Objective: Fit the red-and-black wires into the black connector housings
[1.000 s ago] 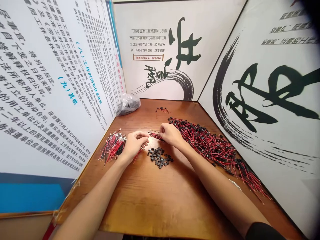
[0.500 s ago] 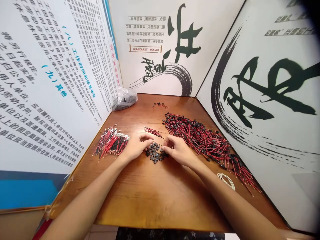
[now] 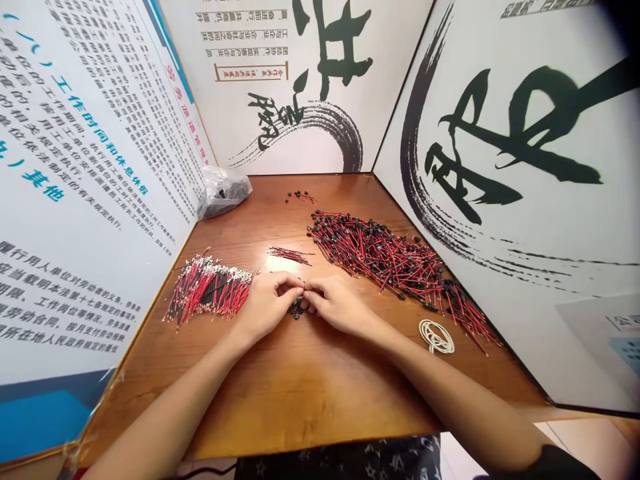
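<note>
My left hand [image 3: 270, 301] and my right hand [image 3: 336, 303] meet at the fingertips, both closed in a pinch. Between them a thin dark wire is mostly hidden by the fingers; my right hand pinches it. Whatever sits in the left fingertips is too small and covered to make out. Just below the fingers lies a pile of small black plastic connector housings [image 3: 297, 310], largely covered by my hands. Beyond my hands is a small bunch of red and black wires [image 3: 290, 255]. Left of my left hand spreads a heap of red and black wires with white ends [image 3: 213, 290].
A large heap of red and black wires with black connectors [image 3: 385, 257] runs along the right panel. Near it lies a coil of cream cord [image 3: 436, 337]. A clear plastic bag [image 3: 225, 192] stands at the back left. Several loose wired connectors [image 3: 301, 197] lie at the back. Printed panels enclose the table [image 3: 300, 400].
My right hand has moved left to meet my left hand, and the fingertips now touch over the black pile. The thin wire seen between them is now mostly hidden. The view has turned right.
</note>
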The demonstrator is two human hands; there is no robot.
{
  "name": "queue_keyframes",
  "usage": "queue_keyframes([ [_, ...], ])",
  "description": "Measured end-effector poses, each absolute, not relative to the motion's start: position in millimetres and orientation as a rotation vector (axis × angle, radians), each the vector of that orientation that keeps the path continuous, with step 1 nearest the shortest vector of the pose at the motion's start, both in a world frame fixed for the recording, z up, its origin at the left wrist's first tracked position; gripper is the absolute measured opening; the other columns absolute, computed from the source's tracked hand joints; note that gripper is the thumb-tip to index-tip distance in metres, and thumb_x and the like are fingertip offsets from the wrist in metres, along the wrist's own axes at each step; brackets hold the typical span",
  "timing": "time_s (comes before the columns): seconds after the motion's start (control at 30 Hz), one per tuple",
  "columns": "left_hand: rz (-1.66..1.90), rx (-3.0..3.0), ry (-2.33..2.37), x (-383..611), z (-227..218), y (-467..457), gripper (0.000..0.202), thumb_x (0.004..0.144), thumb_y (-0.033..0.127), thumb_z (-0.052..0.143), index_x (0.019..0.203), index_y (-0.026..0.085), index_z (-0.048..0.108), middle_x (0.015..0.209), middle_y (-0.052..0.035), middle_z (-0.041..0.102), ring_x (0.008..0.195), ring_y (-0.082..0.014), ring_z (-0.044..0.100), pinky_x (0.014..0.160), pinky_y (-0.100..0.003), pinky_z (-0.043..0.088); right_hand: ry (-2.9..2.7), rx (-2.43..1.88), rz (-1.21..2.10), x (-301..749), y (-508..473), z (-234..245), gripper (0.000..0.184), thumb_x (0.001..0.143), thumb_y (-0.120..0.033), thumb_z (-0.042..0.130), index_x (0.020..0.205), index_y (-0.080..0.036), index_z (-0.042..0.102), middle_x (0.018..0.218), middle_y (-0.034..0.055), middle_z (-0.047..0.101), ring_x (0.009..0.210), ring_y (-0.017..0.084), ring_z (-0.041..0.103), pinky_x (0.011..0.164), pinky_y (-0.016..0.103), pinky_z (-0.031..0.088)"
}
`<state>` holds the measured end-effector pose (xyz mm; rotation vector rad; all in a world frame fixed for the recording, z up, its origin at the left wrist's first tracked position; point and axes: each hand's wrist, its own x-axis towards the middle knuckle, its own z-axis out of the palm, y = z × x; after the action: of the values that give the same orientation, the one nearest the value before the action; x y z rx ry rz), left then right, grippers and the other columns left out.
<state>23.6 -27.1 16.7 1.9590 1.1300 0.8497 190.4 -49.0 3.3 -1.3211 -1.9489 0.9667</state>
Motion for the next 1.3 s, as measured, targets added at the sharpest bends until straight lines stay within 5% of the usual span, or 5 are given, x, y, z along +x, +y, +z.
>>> queue_keyframes([
  [0.27, 0.85, 1.87, 1.15, 22.7, 15.9, -27.2, 0.004, 0.076, 0.018, 0.068, 0.074, 0.016, 0.072, 0.072, -0.0032, 0.071, 0.064, -0.0149, 0.061, 0.062, -0.025, 0.046, -1.629, -1.199, 1.162, 189.5, -49.1, 4.5, 0.015, 0.082, -0.015, 0.053, 0.085, -0.016, 0.067, 0.079, 0.0017, 0.068, 0.073, 0.015, 0.059, 0.067, 0.026, 0.044],
  [0.6, 0.904, 1.317, 1.045, 26.1, 17.4, -26.6, 0.02, 0.066, 0.027, 0.077, 0.07, 0.012, 0.065, 0.061, -0.0015, 0.064, 0.049, -0.011, 0.054, 0.05, -0.024, 0.046, -1.133, -1.018, 1.421, 191.7, -47.8, 6.1, 0.022, 0.076, -0.035, 0.068, 0.066, -0.018, 0.061, 0.046, -0.0072, 0.046, 0.04, 0.006, 0.033, 0.04, 0.021, 0.025],
  [1.3, 0.8, 1.603, 1.075, 21.7, 22.1, -25.1, 0.012, 0.074, 0.023, 0.072, 0.077, 0.012, 0.068, 0.07, -0.0029, 0.068, 0.059, -0.0129, 0.057, 0.057, -0.025, 0.046, -1.168, -1.085, 1.529, 194.6, -46.8, 1.8, 0.021, 0.07, -0.034, 0.074, 0.07, -0.016, 0.064, 0.047, -0.0063, 0.049, 0.04, 0.005, 0.034, 0.041, 0.021, 0.023],
])
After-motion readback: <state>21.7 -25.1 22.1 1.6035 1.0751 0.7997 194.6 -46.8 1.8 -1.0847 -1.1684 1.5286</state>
